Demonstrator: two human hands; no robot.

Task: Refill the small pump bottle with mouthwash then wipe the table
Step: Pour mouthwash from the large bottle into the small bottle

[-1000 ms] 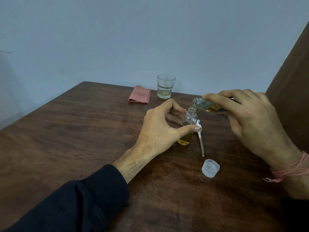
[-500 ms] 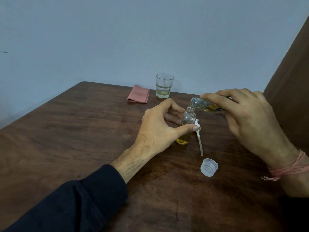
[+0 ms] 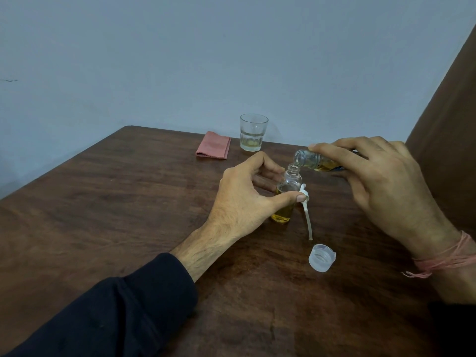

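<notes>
A small clear pump bottle (image 3: 288, 186) stands upright on the brown wooden table (image 3: 128, 202), holding yellow liquid well up its body. My left hand (image 3: 244, 199) grips it, thumb across the front. My right hand (image 3: 381, 181) holds the mouthwash bottle (image 3: 311, 159) tipped nearly flat, its open mouth just over the small bottle's neck. The white pump head with its dip tube (image 3: 306, 215) lies on the table right of the small bottle. A translucent cap (image 3: 322, 257) lies nearer to me. A folded pink cloth (image 3: 213, 145) lies at the table's back.
A drinking glass (image 3: 253, 132) with a little pale liquid stands beside the pink cloth near the wall. A brown panel (image 3: 450, 124) rises along the table's right side. The light blue wall runs along the back edge.
The liquid level in the small bottle has risen a little. Both hands keep their grips and places.
</notes>
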